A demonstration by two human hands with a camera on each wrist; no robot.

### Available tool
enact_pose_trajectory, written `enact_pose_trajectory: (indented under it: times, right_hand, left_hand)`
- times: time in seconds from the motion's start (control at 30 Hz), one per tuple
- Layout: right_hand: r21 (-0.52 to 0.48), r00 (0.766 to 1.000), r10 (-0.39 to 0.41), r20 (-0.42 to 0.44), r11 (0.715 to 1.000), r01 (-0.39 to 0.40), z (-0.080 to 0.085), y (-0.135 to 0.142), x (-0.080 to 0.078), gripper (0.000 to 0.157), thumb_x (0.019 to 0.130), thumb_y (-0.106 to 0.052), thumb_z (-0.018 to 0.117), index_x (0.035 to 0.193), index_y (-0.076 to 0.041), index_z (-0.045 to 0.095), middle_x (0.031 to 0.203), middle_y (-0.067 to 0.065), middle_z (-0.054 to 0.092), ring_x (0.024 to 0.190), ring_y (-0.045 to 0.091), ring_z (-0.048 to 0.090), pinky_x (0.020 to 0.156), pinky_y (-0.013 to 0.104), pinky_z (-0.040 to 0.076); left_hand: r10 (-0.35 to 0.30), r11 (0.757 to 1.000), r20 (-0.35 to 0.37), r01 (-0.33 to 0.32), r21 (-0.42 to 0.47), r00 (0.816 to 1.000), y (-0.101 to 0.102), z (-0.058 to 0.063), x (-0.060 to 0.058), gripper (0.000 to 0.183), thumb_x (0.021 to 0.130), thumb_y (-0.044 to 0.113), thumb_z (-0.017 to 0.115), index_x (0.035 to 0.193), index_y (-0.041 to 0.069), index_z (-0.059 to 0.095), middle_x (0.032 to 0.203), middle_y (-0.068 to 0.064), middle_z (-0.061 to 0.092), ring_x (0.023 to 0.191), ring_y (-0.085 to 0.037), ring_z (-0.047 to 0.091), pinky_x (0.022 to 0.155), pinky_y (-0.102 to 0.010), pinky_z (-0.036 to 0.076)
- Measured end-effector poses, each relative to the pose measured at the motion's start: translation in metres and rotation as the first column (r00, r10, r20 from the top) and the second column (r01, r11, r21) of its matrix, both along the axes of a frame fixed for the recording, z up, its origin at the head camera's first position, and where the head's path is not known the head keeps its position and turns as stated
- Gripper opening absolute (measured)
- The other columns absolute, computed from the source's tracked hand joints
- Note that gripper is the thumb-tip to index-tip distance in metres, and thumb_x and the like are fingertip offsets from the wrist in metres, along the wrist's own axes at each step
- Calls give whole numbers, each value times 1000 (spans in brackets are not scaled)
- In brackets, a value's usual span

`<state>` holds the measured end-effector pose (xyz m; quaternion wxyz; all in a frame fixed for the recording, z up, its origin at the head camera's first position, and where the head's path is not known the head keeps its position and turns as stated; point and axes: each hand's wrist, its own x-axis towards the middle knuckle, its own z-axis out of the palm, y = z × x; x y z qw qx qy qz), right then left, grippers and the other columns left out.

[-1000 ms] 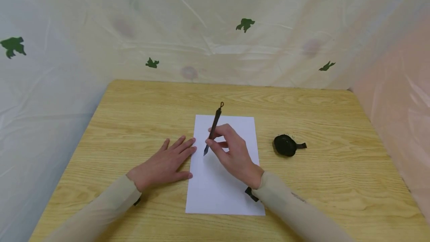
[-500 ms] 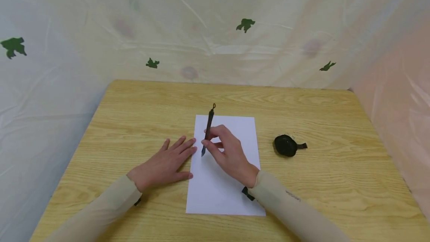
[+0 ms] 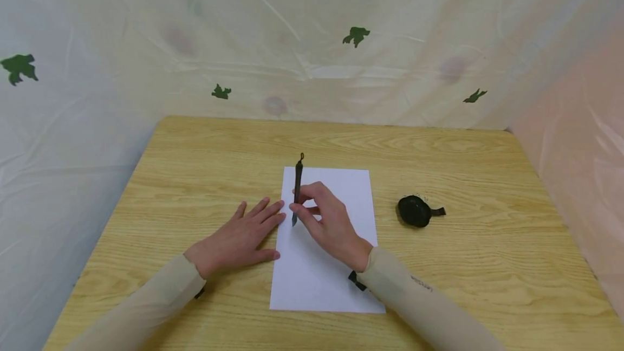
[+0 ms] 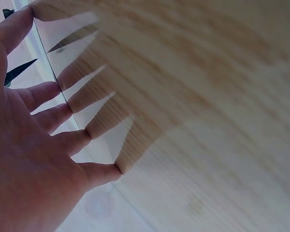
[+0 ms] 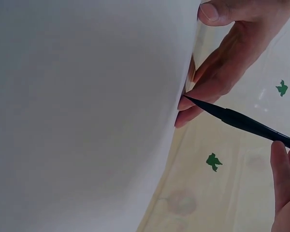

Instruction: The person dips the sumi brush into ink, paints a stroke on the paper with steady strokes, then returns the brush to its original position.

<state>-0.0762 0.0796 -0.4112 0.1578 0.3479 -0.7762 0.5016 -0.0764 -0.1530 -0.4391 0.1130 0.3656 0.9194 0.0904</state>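
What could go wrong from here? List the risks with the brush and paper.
The tip of the brush is close to the fingertips of the left hand, so it might mark them. Only that hand's tips overlap the left edge of the paper, so it may shift under a stroke. The right sleeve crosses the paper's lower right side and could smear wet marks there.

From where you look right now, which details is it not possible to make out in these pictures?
Writing on the right sleeve, head view: too small to read.
Inside of the black dish, head view: too dark to show any contents.
Paper, head view: partly hidden by the right hand and sleeve.
Brush, right wrist view: upper part cut off by the right edge; the low angle leaves contact with the paper unclear.
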Motion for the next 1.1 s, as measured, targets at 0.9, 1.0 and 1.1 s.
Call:
enact_pose_trajectory:
  times: [0.9,1.0,1.1]
  right_hand:
    - [38,1000,-19,-4,999,19,-2,-2,-2,29,92,-6,66,117,-7,52,104,3,55,96,12,58,72,19,53]
    - [44,1000,-20,1,999,20,-3,-1,-2,29,92,-6,66,117,-6,52,104,3,55,96,12,58,72,19,53]
    - [48,1000,-20,4,999,20,-2,0,-1,29,92,-6,66,118,-7,52,104,3,55,97,12,58,72,19,53]
  left_hand:
    - [2,1000,0,-2,7,1000,0,0,0,80,89,61,57,151,14,36,161,-2,16,146,-32,12,104,-69,19]
    - [5,1000,0,-5,2,1000,0,0,0,80,89,61,58,151,15,36,161,-2,16,146,-31,12,104,-69,19]
    - [4,1000,2,-4,5,1000,1,0,0,80,89,60,58,151,14,36,161,-3,16,146,-32,12,104,-69,19]
